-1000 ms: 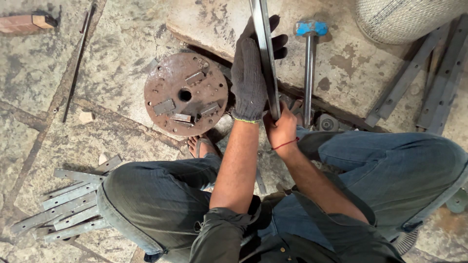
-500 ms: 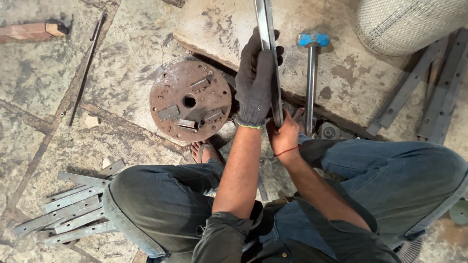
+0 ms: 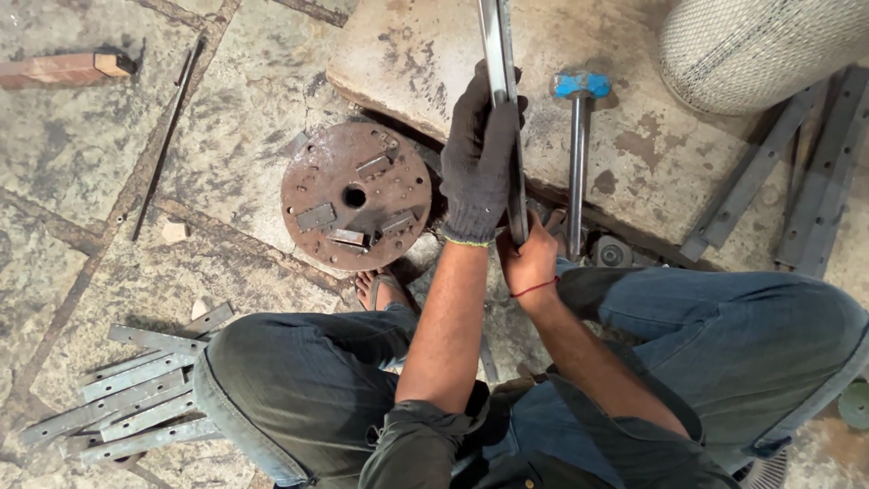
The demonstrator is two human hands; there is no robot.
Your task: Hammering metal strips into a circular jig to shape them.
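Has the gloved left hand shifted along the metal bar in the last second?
Cannot tell. The gloved left hand grips the metal bar beside the rusty disc as before; the apparent shift matches the camera's movement.

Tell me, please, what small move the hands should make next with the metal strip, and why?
Probably steady it first: the gloved left hand and bare right hand both grip the metal strip, standing over the stone slab.
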